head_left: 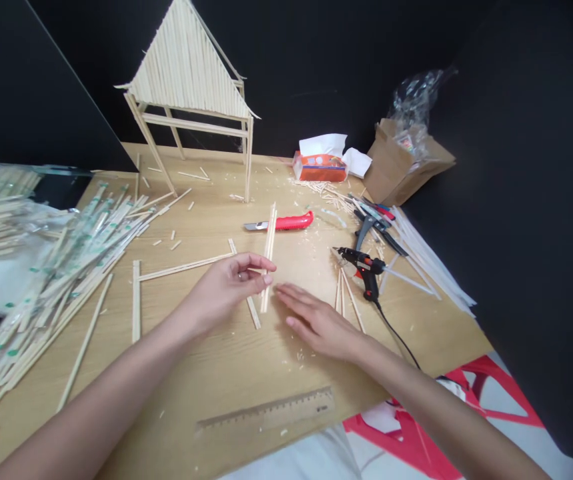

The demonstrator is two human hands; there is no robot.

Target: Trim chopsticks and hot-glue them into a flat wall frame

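Fingers of the left hand (229, 283) pinch slim wooden sticks (270, 243) over the bench (246, 367), long axis pointing away from the person, the empty, loosely extended right hand (316, 327) just beside their near end.

Slender, straight, pale wooden sticks (270, 241) run side by side in a narrow bundle at mid-scene, pinched in the left hand (229, 283), pointing near to far, their far ends set slightly right.
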